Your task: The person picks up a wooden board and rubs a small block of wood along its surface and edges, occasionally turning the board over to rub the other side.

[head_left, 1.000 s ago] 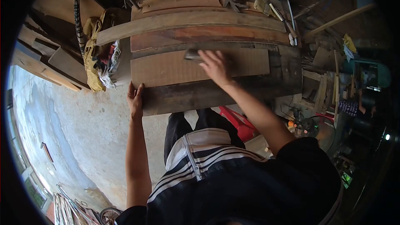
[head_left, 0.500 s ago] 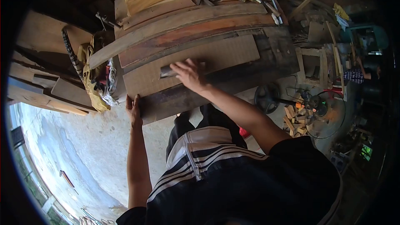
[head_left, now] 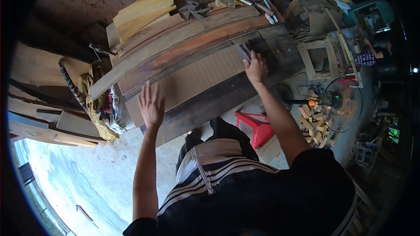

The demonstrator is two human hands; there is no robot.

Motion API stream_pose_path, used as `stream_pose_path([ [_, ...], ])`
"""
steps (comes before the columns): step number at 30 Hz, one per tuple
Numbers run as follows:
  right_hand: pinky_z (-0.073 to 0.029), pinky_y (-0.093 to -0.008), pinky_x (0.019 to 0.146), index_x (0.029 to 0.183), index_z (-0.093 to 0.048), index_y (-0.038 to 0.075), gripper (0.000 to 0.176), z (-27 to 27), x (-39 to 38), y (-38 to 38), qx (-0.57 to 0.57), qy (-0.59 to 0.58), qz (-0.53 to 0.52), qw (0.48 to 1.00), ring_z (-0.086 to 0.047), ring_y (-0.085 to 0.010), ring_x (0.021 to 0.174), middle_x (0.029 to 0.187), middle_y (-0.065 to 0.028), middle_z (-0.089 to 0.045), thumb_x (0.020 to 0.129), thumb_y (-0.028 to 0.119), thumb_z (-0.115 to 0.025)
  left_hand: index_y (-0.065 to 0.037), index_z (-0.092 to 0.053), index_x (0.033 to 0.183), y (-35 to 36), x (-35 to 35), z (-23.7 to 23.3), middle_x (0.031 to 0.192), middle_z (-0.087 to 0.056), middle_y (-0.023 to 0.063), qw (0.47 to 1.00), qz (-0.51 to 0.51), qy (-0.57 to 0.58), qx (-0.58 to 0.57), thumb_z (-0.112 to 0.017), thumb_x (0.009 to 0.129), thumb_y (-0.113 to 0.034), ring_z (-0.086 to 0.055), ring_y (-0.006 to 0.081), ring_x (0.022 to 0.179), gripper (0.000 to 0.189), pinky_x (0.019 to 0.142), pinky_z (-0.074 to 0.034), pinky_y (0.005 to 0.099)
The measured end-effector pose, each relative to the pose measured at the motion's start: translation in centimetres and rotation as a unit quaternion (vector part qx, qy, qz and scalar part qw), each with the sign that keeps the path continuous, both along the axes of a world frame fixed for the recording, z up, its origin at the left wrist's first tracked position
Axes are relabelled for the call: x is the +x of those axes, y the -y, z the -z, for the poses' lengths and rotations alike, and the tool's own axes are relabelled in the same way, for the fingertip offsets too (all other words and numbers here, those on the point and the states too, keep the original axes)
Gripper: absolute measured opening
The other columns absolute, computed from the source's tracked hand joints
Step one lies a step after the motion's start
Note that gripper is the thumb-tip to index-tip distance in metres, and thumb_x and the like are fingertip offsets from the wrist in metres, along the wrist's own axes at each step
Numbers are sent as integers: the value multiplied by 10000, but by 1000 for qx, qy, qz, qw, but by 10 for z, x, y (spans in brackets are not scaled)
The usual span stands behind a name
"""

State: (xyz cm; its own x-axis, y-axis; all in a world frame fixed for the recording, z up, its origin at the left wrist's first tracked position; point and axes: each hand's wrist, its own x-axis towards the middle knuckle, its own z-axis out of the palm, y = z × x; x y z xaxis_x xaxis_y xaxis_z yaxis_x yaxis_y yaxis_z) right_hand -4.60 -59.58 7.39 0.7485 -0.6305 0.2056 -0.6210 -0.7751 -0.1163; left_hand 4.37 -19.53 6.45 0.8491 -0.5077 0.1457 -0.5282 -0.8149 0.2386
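Delta vs 0.5 s ago: right hand (head_left: 256, 67) went from mid-board to the right end of the pale board (head_left: 197, 76), clasping the dark block (head_left: 243, 51) there. Left hand (head_left: 151, 105) quit the bench edge. It's now spread flat, holding nothing, over the board's left end; contact unclear. Board lies along the near side of the workbench (head_left: 210, 100). 2 curved planks (head_left: 175, 39) run just behind it and bound it. Beside the bench: 1 red stool (head_left: 253, 126), 1 fan (head_left: 334, 100). 1 other person (head_left: 372, 54) far right.
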Motion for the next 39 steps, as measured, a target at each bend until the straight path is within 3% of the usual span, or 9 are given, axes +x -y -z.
stream_pose_path([
  [4, -541, -402, 722, 1211, -511, 38, 538, 13, -3, -53, -43, 14, -83, 996, -560, -308, 931, 992, -114, -527, 792, 329, -681, -284, -364, 1449, 63, 16, 9, 1553, -239, 64, 980, 188, -34, 58, -525, 924, -339, -232, 280, 1422, 552, 1159, -131, 507],
  [6, -551, -394, 714, 1213, -505, 37, 550, 11, 1, -49, -25, -5, -71, 997, -561, -304, 936, 990, -112, -528, 787, 334, -685, -318, -336, 1460, 73, 18, 13, 1558, -229, 50, 975, 208, -51, 65, -486, 935, -381, -222, 264, 1429, 549, 1166, -117, 502],
  [12, -564, -389, 711, 1209, -506, 30, 551, 13, 45, 4, -52, -5, 88, 995, -572, -305, 929, 995, -115, -530, 785, 334, -683, -341, -296, 1476, 76, 19, 8, 1573, -190, 23, 974, 190, -69, 100, -446, 943, -416, -177, 244, 1445, 558, 1174, -80, 499],
  [18, -567, -391, 683, 1180, -536, 14, 529, 14, 28, -34, -89, 33, 70, 993, -569, -313, 942, 1004, -124, -525, 779, 322, -691, -353, -302, 1471, 78, 21, 9, 1571, -196, 20, 974, 181, -73, 114, -453, 936, -446, -192, 240, 1442, 565, 1175, -89, 492],
  [22, -572, -403, 695, 1212, -503, 12, 575, 13, 13, -56, 1, -26, 60, 998, -563, -314, 950, 1022, -133, -514, 765, 313, -706, -363, -290, 1473, 77, 23, 12, 1569, -203, 22, 973, 187, -77, 114, -452, 938, -447, -190, 246, 1442, 566, 1172, -87, 504],
  [24, -576, -400, 694, 1165, -507, 21, 525, 10, 31, -32, -47, 10, 89, 995, -565, -313, 945, 1013, -125, -516, 772, 313, -699, -362, -286, 1475, 76, 22, 12, 1569, -203, 24, 970, 196, -82, 118, -455, 937, -447, -193, 247, 1442, 571, 1171, -89, 507],
  [28, -576, -418, 674, 1035, -503, 34, 409, 14, 70, 21, 15, -18, 210, 977, -565, -321, 971, 1017, -120, -521, 796, 320, -672, -361, -290, 1474, 80, 24, 12, 1571, -198, 23, 971, 191, -80, 116, -448, 938, -448, -186, 248, 1443, 566, 1170, -87, 509],
  [34, -579, -405, 666, 1248, -462, -6, 607, 8, 30, -69, 0, -38, 110, 993, -548, -322, 989, 1037, -131, -493, 782, 316, -679, -364, -290, 1473, 78, 22, 12, 1574, -187, 20, 972, 186, -89, 108, -442, 938, -453, -175, 248, 1446, 563, 1172, -76, 507],
  [39, -580, -406, 667, 1190, -485, -7, 552, 13, 47, -36, -57, 7, 107, 993, -553, -315, 996, 1060, -133, -500, 784, 312, -680, -358, -291, 1474, 75, 23, 13, 1574, -186, 21, 972, 189, -89, 110, -437, 943, -446, -178, 250, 1446, 558, 1173, -68, 505],
])
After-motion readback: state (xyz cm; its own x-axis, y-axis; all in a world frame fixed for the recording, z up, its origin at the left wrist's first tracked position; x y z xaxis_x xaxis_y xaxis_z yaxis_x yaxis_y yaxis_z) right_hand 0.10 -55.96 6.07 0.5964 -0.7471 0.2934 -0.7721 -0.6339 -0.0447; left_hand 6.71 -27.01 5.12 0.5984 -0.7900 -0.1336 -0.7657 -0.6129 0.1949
